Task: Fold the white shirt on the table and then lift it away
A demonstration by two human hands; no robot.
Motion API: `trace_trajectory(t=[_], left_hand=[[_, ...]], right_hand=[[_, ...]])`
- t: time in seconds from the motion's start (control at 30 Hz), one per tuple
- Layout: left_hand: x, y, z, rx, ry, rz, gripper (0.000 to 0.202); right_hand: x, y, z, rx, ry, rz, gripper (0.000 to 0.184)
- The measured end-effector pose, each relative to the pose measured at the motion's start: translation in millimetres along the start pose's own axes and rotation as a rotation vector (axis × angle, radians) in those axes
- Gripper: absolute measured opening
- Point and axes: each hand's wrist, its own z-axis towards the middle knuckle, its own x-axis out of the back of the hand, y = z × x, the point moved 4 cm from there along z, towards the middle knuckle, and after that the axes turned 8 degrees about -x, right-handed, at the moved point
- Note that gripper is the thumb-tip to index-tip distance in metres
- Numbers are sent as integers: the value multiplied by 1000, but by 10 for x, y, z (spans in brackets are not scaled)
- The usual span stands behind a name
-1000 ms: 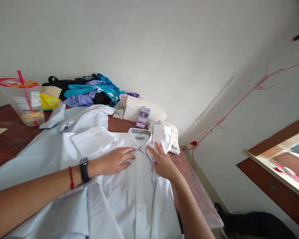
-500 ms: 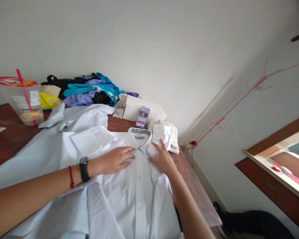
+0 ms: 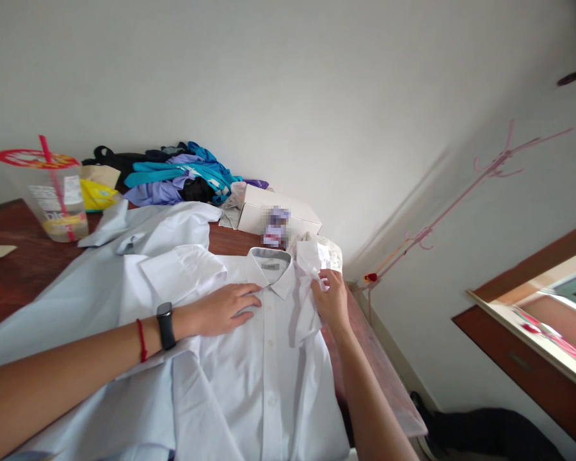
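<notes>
A white button-up shirt (image 3: 249, 378) lies front up on the table, its collar (image 3: 271, 272) toward the wall. My left hand (image 3: 225, 310) rests flat on the shirt's chest, left of the buttons, fingers spread. At the shirt's right side, my right hand (image 3: 332, 296) pinches the bunched white sleeve (image 3: 310, 285) between bent fingers. The other sleeve (image 3: 185, 269) is folded across to the left. Beneath and beside it spreads a pale blue garment (image 3: 72, 288).
A plastic cup (image 3: 60, 205) with a red straw stands at the left. Piled clothes (image 3: 182, 173) and a white box (image 3: 283, 208) sit along the wall. Beyond the table's right edge (image 3: 388, 390) are a pink coat rack (image 3: 461, 192) and a dark thing on the floor (image 3: 494, 435).
My right hand has moved right, from lying open near the collar to gripping the sleeve, which is now drawn up and bunched. My left hand stays in place.
</notes>
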Motion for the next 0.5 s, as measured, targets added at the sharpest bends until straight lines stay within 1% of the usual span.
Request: trace_trajectory(t=[0.1, 0.2, 0.33, 0.5], left_hand=[[3, 8, 6, -6, -8, 14, 29], [-1, 3, 9, -9, -7, 19, 29], [-19, -15, 5, 1, -22, 16, 29], [-8, -1, 8, -17, 1, 1, 29]], right_hand=[[22, 30, 20, -86, 20, 133, 25], [-6, 34, 1, -124, -14, 195, 27], [-64, 11, -39, -108, -75, 189, 26], [-108, 1, -48, -77, -117, 157, 28]])
